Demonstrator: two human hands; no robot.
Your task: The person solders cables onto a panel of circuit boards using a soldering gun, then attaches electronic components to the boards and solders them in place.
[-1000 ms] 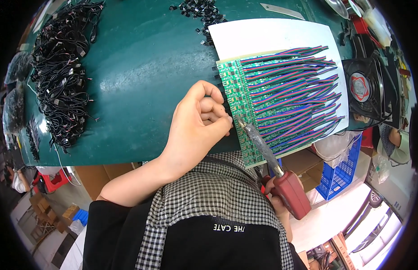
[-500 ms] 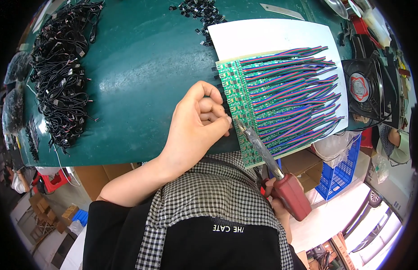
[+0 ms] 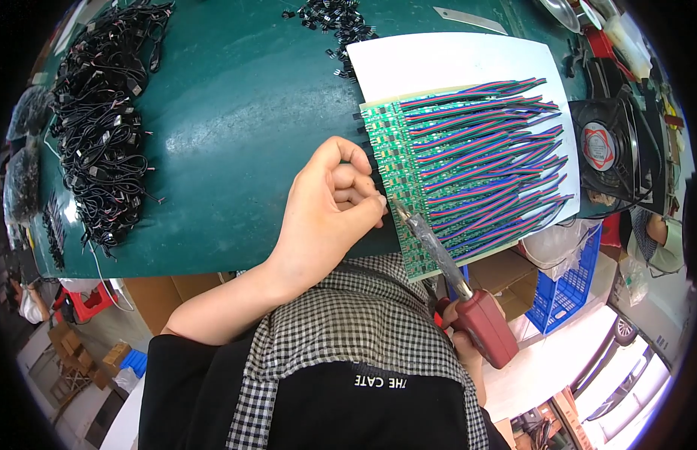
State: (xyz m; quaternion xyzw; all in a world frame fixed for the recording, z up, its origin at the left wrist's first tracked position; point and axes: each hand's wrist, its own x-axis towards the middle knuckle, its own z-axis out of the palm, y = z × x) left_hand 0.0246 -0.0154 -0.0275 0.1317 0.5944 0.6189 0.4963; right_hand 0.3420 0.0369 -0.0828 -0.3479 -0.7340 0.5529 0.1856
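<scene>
A sheet of green circuit boards [image 3: 386, 142] lies on a white board [image 3: 453, 64]. Bundles of red, blue, green and black wires [image 3: 483, 146] run rightward from the circuit boards. Small black connectors [image 3: 359, 117] stick out along their left edge. At that edge my left hand [image 3: 318, 199] is closed, thumb and fingertips pinched together; what they hold is hidden. My right hand [image 3: 468, 349], partly covered, grips a soldering iron [image 3: 483, 322] by its dark red handle. The iron's tip touches or hovers just over the circuit boards beside my left fingertips.
A long heap of black cables [image 3: 101, 135] covers the left of the green table [image 3: 213, 150]. Loose black connectors [image 3: 337, 22] lie at the back, near a cutter blade [image 3: 470, 19]. A black fan [image 3: 607, 142] stands right; a blue crate [image 3: 562, 289] sits below the table's edge.
</scene>
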